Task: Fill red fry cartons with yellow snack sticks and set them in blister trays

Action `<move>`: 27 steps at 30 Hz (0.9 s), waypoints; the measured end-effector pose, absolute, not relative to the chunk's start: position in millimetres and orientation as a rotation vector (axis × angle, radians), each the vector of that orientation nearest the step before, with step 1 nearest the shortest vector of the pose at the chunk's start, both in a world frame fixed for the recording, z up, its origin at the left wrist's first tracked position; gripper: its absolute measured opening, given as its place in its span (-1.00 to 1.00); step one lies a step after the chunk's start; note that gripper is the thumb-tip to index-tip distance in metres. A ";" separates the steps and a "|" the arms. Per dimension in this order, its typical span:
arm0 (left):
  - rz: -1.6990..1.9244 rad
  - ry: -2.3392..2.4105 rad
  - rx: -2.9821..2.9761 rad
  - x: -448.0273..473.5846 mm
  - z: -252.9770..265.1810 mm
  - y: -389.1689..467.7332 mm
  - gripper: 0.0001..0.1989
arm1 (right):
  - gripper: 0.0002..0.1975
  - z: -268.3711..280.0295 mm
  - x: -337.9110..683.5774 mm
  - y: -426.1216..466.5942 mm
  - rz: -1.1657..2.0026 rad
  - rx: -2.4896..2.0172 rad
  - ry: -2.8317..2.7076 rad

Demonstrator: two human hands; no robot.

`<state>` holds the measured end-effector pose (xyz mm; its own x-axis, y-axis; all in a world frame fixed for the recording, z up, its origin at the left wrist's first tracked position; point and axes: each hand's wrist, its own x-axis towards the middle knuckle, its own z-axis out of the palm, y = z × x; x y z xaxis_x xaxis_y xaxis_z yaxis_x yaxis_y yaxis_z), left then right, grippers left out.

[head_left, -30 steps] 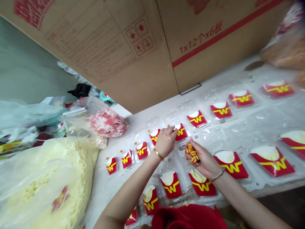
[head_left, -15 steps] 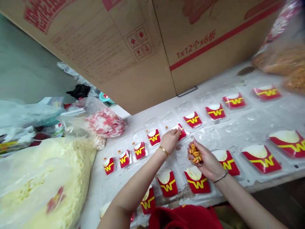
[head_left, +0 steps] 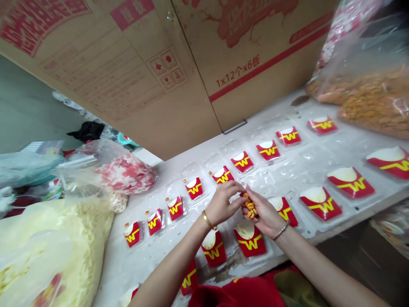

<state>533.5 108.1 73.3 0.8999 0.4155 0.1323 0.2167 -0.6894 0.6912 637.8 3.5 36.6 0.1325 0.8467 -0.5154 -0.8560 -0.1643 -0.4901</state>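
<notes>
My right hand [head_left: 263, 213] is curled, palm up, around several small orange-brown miniature burgers [head_left: 251, 209]. My left hand [head_left: 225, 202] has come up against them, its thumb and forefinger apart at the edge of the pile; whether the fingertips touch a piece is hard to see. Below the hands lies a red fries-box piece [head_left: 251, 241] with a yellow zigzag mark and a cream top, in a clear plastic tray. Behind my left hand another fries-box piece [head_left: 223, 174] sits in the back row, with a tiny burger [head_left: 210, 173] at its upper left.
A large cardboard carton [head_left: 191, 106] stands along the back. At left are a bag of cream pieces [head_left: 64, 238] and a bag of pink and white pieces [head_left: 124, 172]. At right is a bag of orange pieces [head_left: 373, 100]. Clear trays [head_left: 306, 164] cover the white table.
My left hand has left the back-row fries-box piece and moved to the burgers in my right hand. The view has swung right, so the table's contents appear further left.
</notes>
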 end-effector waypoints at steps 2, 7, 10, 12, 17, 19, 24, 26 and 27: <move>0.354 0.472 2.309 540.2 78.0 101.9 -0.87 | -0.62 37.6 638.8 4.5 1.480 -0.905 -0.012; 0.481 0.681 2.210 557.7 69.4 134.7 -0.87 | -0.64 40.7 655.0 3.0 1.518 -0.841 0.049; 0.549 0.896 2.285 573.9 56.6 178.7 -0.88 | -0.74 41.9 664.9 -1.8 1.514 -0.762 0.046; 0.500 1.009 2.386 587.5 47.5 207.1 -0.89 | -0.78 42.9 668.2 -4.7 1.496 -0.788 0.025; 0.218 1.149 2.627 617.7 31.8 244.2 -0.91 | -0.70 44.7 671.8 -5.8 1.499 -0.892 -0.044; 0.091 1.130 2.715 624.6 28.4 245.8 -0.88 | -0.66 43.5 674.3 -4.1 1.506 -0.887 -0.055; -0.193 1.046 2.886 632.6 27.3 243.0 -0.76 | -0.59 37.1 682.3 3.2 1.494 -0.851 -0.004; -0.306 1.014 2.926 633.9 33.9 241.9 -0.76 | -0.55 35.6 685.3 7.0 1.507 -0.820 0.034; -0.340 1.011 2.937 634.1 39.4 240.1 -0.76 | -0.53 35.3 686.9 8.9 1.518 -0.799 0.050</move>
<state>634.1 240.1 39.4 0.7667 0.6065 -0.2103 0.6103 -0.7903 -0.0545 686.9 8.9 35.3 0.1032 0.8596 -0.5005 -0.8908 -0.1440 -0.4309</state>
